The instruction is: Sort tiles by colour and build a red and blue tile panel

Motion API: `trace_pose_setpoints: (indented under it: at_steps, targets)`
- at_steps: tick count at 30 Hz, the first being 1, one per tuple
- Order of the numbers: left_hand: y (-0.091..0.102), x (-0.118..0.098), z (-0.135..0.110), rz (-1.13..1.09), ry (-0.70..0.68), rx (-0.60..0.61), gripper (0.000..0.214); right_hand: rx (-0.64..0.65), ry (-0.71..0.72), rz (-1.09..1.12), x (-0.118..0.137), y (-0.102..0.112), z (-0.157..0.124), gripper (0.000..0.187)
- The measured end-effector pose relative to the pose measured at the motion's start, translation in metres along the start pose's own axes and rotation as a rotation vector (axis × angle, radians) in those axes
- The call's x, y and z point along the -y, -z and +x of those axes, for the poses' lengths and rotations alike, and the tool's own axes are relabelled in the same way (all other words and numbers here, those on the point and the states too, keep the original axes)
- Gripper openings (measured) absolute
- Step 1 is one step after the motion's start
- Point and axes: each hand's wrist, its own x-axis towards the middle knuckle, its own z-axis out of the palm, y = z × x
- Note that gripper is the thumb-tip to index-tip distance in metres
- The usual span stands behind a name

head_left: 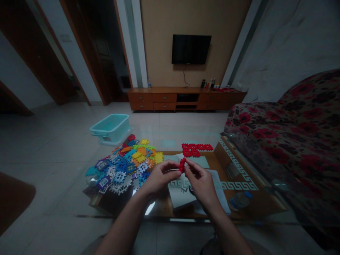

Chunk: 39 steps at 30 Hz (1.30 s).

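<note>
Between the fingertips of both hands is a small red interlocking plastic piece (182, 164), raised over the glass table. My left hand (166, 173) pinches it from the left side. From the right, my right hand (199, 177) grips it with thumb and fingers, and partly hides it. Just beyond my hands, several red interlocking pieces (195, 148) lie flat on the glass, some joined in a row. A large heap of mixed-colour interlocking pieces (124, 166) spreads to the left of my left hand, with white, blue, yellow and orange ones among them.
A turquoise plastic tub (111, 127) stands behind the heap. Papers (180, 198) and a bottle with a blue cap (240, 200) show under the glass tabletop (159, 212). A flowered sofa (292, 117) borders the right; a low TV cabinet (164, 99) stands at the far wall.
</note>
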Motion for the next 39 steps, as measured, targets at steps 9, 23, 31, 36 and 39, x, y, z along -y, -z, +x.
trace_pose_setpoints:
  at_steps: [9, 23, 31, 36, 39]
  targets:
    - [0.006, 0.007, 0.002, -0.038, 0.064, -0.08, 0.046, 0.066, 0.142, -0.22, 0.011, 0.002, -0.004, 0.04]
    - [0.007, -0.002, -0.005, -0.007, 0.132, -0.002, 0.054, 0.286, 0.231, -0.255, 0.019, 0.01, -0.005, 0.066]
    - [0.009, -0.002, -0.005, 0.015, 0.144, 0.032, 0.05, 0.303, 0.241, -0.288, 0.018, 0.014, -0.005, 0.066]
    - [0.01, 0.0, -0.005, 0.017, 0.166, 0.042, 0.05, 0.31, 0.286, -0.273, 0.015, 0.014, -0.006, 0.069]
    - [0.011, 0.0, -0.004, -0.002, 0.167, 0.061, 0.05, 0.326, 0.302, -0.28, 0.015, 0.012, -0.007, 0.068]
